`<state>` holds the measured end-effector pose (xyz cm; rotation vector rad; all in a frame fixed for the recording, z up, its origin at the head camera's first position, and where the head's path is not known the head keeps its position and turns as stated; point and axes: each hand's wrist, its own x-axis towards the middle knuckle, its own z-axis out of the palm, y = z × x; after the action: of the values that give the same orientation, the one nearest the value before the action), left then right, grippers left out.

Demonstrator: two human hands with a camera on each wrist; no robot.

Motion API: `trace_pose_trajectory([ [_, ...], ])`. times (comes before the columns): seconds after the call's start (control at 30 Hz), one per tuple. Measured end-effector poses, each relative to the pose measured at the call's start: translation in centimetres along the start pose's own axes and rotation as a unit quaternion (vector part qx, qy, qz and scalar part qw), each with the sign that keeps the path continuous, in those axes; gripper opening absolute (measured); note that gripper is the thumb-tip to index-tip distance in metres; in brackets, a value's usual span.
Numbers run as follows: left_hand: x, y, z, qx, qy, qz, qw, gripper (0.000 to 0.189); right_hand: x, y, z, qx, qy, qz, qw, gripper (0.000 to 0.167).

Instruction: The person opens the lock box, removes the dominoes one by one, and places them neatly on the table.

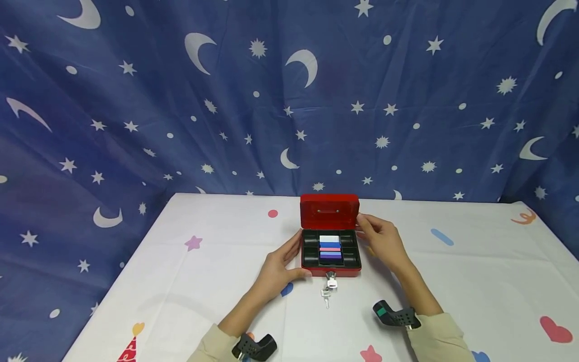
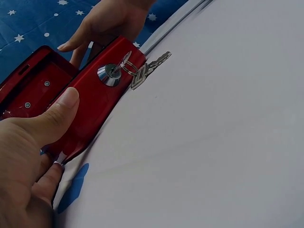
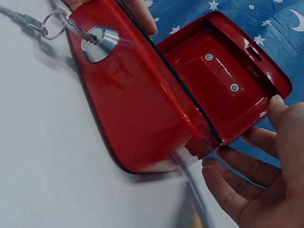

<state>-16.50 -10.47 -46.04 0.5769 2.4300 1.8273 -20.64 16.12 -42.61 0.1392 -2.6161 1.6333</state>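
Note:
A red metal cash box (image 1: 348,272) stands on the table with its lid (image 1: 312,221) raised. Its black compartment tray (image 1: 310,260) shows, with several coloured strips (image 1: 329,245) in white, blue, pink and purple down the middle. From the front lock (image 2: 110,75) hang keys (image 2: 151,70) on a ring. My left hand (image 1: 277,271) grips the box's left side, thumb on the front face near the corner, fingers along the side. At the raised lid's right edge, my right hand (image 1: 384,242) has its thumb on the rim and fingers behind, holding the lid.
A white tablecloth (image 1: 217,281) printed with coloured shapes covers the table. Close behind its back edge hangs a blue curtain (image 1: 253,115) with moons and stars. Black wrist cameras (image 1: 255,348) sit on both forearms.

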Motion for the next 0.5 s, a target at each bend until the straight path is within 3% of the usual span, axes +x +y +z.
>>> trace_pose_trajectory([
  [0.33, 0.11, 0.27, -0.02, -0.005, 0.002, -0.011, 0.9999, 0.096, 0.00, 0.03, -0.49, -0.010, -0.040, 0.001, 0.9992, 0.056],
  [0.5, 0.07, 0.11, 0.04, 0.008, -0.001, -0.023, 0.9997, 0.096, -0.25, -0.46, -0.80, -0.079, -0.042, -0.008, 0.9959, 0.056],
])
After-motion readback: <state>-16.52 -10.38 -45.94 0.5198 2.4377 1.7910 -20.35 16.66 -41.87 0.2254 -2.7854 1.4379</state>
